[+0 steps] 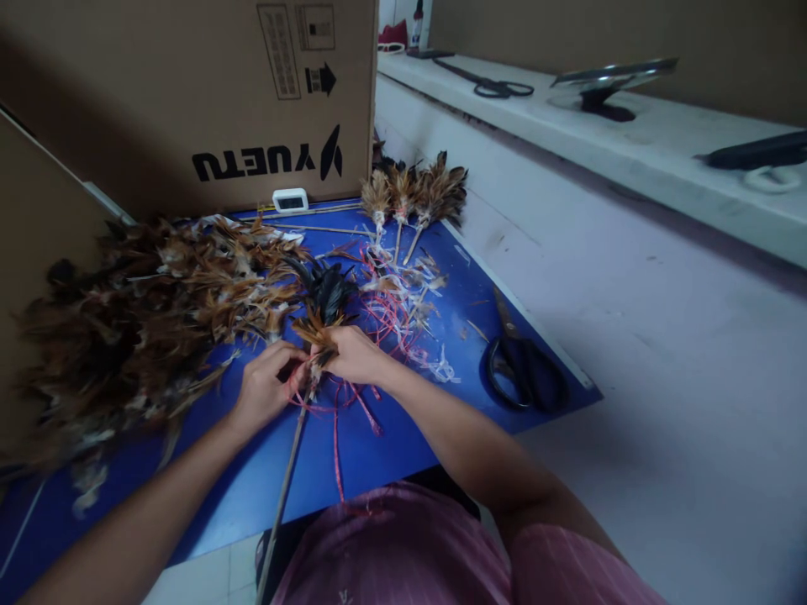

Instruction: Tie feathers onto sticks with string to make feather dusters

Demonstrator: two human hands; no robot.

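Note:
Between my hands is a feather duster (324, 302) with black and brown feathers at the end of a thin wooden stick (287, 479). My right hand (356, 355) grips the brown feathers where they meet the stick. Just left of it, my left hand (268, 382) has thumb and fingers pinched on pink string (337, 454) at the base of the feathers. Loops of this string hang below both hands toward the shirt. The exact wrapping around the stick is partly hidden by the fingers.
A large heap of brown feathers (170, 302) lies left. Finished-looking dusters (407, 197) rest at the back, near pink and white string scraps (400, 311). Black-handled scissors (523, 370) lie right. A cardboard box (157, 101) and small white display (291, 200) stand behind; a ledge (630, 126) runs right.

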